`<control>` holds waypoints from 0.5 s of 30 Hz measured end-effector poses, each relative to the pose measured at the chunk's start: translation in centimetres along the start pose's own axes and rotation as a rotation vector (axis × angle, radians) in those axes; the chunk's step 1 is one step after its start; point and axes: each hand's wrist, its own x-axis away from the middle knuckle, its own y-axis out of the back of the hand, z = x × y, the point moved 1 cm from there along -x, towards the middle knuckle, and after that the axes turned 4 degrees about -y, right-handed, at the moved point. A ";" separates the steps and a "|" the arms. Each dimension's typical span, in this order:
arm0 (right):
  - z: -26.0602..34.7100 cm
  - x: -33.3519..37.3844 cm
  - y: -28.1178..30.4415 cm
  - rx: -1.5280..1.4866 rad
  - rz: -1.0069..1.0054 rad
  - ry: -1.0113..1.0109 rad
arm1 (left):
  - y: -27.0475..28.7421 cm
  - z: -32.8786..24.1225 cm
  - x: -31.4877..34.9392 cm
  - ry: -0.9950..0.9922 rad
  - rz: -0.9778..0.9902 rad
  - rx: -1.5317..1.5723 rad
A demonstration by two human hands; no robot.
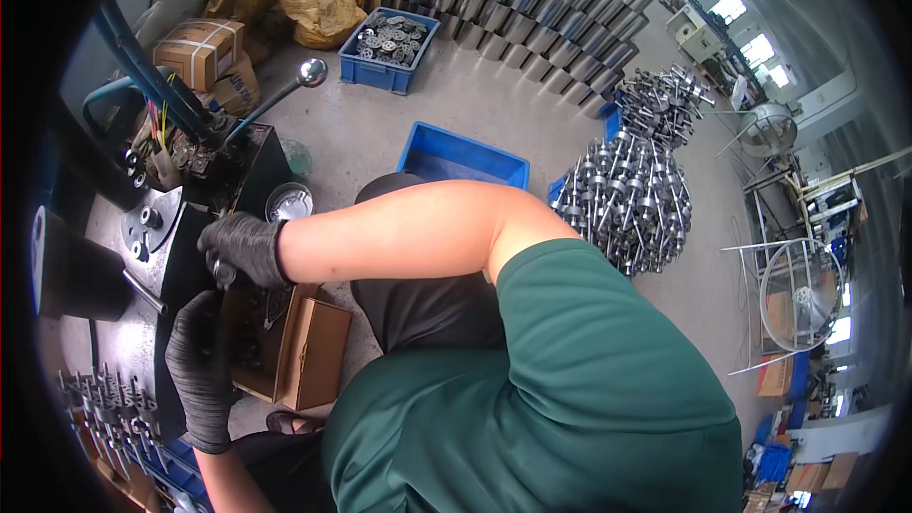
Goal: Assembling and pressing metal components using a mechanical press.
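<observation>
My right hand, in a dark grey knit glove, reaches across at the edge of the metal machine table. Its fingers are closed around a small round metal part. Just below it, my left hand is gloved the same way, with its fingers curled in; whatever they hold is hidden and partly blurred. Beneath both hands sits an open cardboard box with dark metal parts inside. On the table, a short metal rod projects from a dark cylinder, near a round plate with small metal rings.
A ball-ended lever rises from the machine. Beyond stand an empty blue crate, a blue crate of metal discs and stacked steel cylinders. Heaped shafts lie to the right; more shafts stand at lower left.
</observation>
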 end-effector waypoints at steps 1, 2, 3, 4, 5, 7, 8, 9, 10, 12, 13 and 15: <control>1.3 0.7 0.8 -0.004 -0.034 0.047 | 0.3 0.5 0.1 0.052 0.019 0.020; 2.6 1.3 1.8 -0.117 -0.026 -0.055 | 0.8 0.9 0.2 0.105 0.038 0.042; 2.8 2.5 4.5 -0.132 -0.121 -0.037 | -1.1 0.2 1.2 0.118 0.035 0.055; 3.5 1.4 7.1 -0.270 -0.180 0.039 | -1.5 -0.3 0.6 0.084 0.059 0.058; 4.5 1.0 9.1 -0.269 -0.196 0.085 | -1.3 -0.4 0.4 0.064 0.073 0.055; 7.0 0.6 13.7 -0.439 -0.197 0.135 | -0.9 -0.3 0.1 0.084 0.105 0.081; 8.4 1.8 14.4 -0.449 -0.209 0.203 | -0.3 0.3 0.8 0.136 0.109 0.101; 9.6 3.6 15.4 -0.447 -0.284 0.286 | 0.2 0.8 1.3 0.136 0.107 0.103; 11.0 4.2 19.2 -0.556 -0.173 0.340 | 0.1 1.3 1.0 0.137 0.106 0.118; 12.2 8.8 22.5 -0.546 -0.215 0.481 | 0.8 4.2 2.5 0.187 0.093 0.169; 12.4 12.2 24.0 -0.507 -0.305 0.631 | 0.7 3.8 2.5 0.187 0.092 0.177; 12.9 18.6 30.2 -0.281 -0.436 0.743 | 1.0 2.0 1.8 0.140 0.094 0.088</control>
